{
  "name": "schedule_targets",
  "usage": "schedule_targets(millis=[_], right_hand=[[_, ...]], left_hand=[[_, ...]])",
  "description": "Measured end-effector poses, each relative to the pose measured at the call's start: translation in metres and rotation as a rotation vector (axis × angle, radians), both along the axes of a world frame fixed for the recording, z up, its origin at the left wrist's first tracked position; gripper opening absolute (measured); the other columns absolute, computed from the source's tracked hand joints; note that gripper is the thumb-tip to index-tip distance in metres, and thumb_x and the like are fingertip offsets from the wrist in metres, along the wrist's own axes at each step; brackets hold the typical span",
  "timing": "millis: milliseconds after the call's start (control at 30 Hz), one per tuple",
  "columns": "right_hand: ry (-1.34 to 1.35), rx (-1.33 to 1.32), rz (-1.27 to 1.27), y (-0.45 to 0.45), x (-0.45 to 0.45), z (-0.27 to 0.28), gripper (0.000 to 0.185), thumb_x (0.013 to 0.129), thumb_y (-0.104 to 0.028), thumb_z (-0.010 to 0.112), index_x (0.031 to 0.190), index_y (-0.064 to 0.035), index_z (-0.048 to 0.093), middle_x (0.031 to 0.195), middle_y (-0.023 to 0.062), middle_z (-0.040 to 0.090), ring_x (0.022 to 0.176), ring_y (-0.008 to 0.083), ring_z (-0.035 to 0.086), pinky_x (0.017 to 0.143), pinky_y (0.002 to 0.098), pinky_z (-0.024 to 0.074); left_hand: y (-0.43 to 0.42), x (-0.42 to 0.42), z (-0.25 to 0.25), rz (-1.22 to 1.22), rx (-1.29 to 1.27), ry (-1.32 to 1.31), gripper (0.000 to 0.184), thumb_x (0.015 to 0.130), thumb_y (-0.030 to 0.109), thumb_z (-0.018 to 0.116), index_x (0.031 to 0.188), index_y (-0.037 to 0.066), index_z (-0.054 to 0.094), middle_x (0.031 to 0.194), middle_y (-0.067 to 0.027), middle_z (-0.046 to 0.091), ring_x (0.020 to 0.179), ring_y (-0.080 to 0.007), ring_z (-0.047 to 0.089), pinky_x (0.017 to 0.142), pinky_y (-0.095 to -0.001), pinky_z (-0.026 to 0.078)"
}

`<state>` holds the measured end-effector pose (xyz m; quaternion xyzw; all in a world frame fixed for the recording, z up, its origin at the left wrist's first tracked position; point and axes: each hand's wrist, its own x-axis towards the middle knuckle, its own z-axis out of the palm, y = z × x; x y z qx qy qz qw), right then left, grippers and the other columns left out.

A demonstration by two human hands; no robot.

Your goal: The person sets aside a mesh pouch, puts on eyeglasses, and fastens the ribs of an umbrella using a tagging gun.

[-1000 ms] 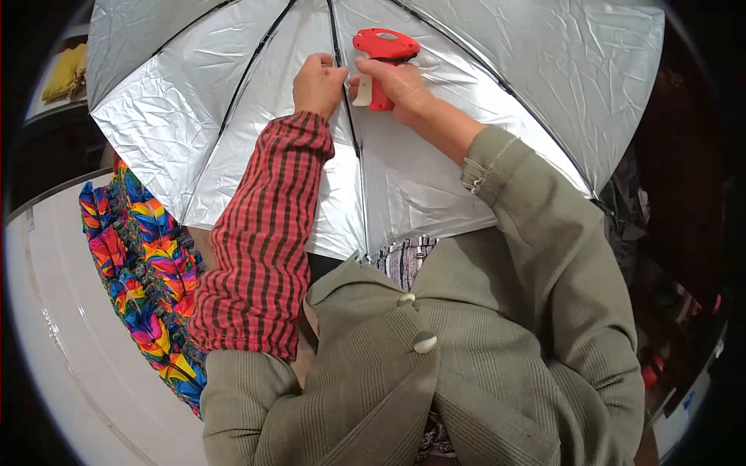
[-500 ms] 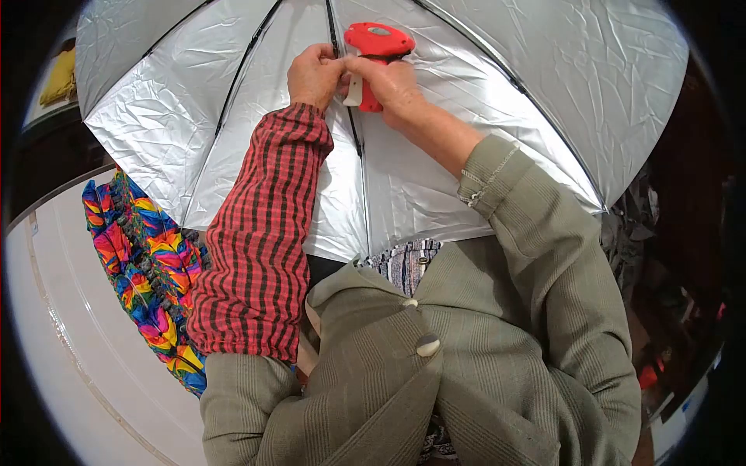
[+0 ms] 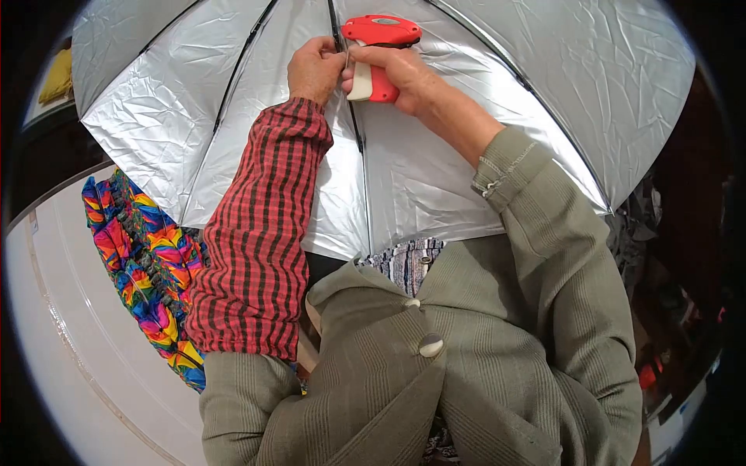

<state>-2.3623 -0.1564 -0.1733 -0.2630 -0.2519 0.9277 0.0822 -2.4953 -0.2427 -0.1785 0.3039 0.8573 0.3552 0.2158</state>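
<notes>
A silver umbrella canopy [image 3: 435, 171] with black ribs lies spread over my lap, its inner side toward me. My left hand [image 3: 315, 71], below a red-and-black checked sleeve, is closed in a pinch at the middle rib [image 3: 355, 128]; what its fingertips hold is too small to tell. Just right of it, my right hand [image 3: 400, 71] is wrapped round a red tool [image 3: 381, 31] with a white lever. The fingertips of both hands meet beside the rib.
Left of the canopy, a multicoloured quilted cloth [image 3: 159, 260] lies by a white curved surface [image 3: 70, 311]. Something yellow [image 3: 58, 78] is at the upper left. Dark, cluttered items stand at the right edge.
The red tool has turned in my right hand and tilted more level, its lower end now pointing left. Both hands have come closer together at the rib. The canopy has shifted slightly.
</notes>
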Motion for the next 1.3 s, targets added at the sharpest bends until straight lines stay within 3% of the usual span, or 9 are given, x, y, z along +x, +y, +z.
schedule_targets(millis=[100, 667, 933, 1300], right_hand=[[0.027, -0.035, 0.054, 0.009, 0.003, -0.001, 0.026, 0.081, -0.015, 0.063, 0.101, -0.0004, 0.053, 0.084, 0.0138, 0.063, 0.071, 0.0235, 0.065, 0.067, 0.0357, 0.0567], [0.039, -0.043, 0.218, 0.041, -0.002, -0.007, 0.023, 0.082, -0.016, 0.064, 0.095, 0.0005, 0.054, 0.083, 0.0109, 0.062, 0.074, 0.0219, 0.065, 0.067, 0.0356, 0.0574], [0.101, -0.027, 0.207, 0.044, -0.001, -0.01, 0.022, 0.082, -0.016, 0.064, 0.094, -0.0001, 0.055, 0.084, 0.009, 0.062, 0.074, 0.0209, 0.065, 0.065, 0.0346, 0.0573], [0.117, -0.046, 0.226, 0.047, -0.005, -0.014, 0.023, 0.083, -0.017, 0.064, 0.093, 0.0001, 0.055, 0.081, 0.0127, 0.063, 0.07, 0.0223, 0.065, 0.065, 0.0342, 0.0571]], left_hand=[[0.0, -0.002, -0.001, 0.008, -0.021, 0.043, 0.03, 0.07, 0.019, 0.066, 0.096, 0.005, 0.064, 0.078, -0.0067, 0.065, 0.072, -0.0177, 0.062, 0.068, -0.0289, 0.049], [0.001, -0.004, -0.002, -0.045, 0.008, 0.045, 0.027, 0.071, 0.016, 0.065, 0.095, 0.003, 0.063, 0.071, -0.0045, 0.061, 0.065, -0.0146, 0.057, 0.064, -0.0283, 0.047], [0.001, -0.009, -0.001, 0.003, 0.096, -0.12, 0.025, 0.072, 0.013, 0.067, 0.095, 0.001, 0.063, 0.07, -0.0014, 0.06, 0.065, -0.0106, 0.054, 0.063, -0.0249, 0.045], [0.004, -0.007, -0.002, 0.038, 0.121, -0.127, 0.022, 0.073, 0.011, 0.067, 0.092, 0.0, 0.062, 0.071, -0.0003, 0.059, 0.065, -0.0085, 0.052, 0.063, -0.0227, 0.044]])
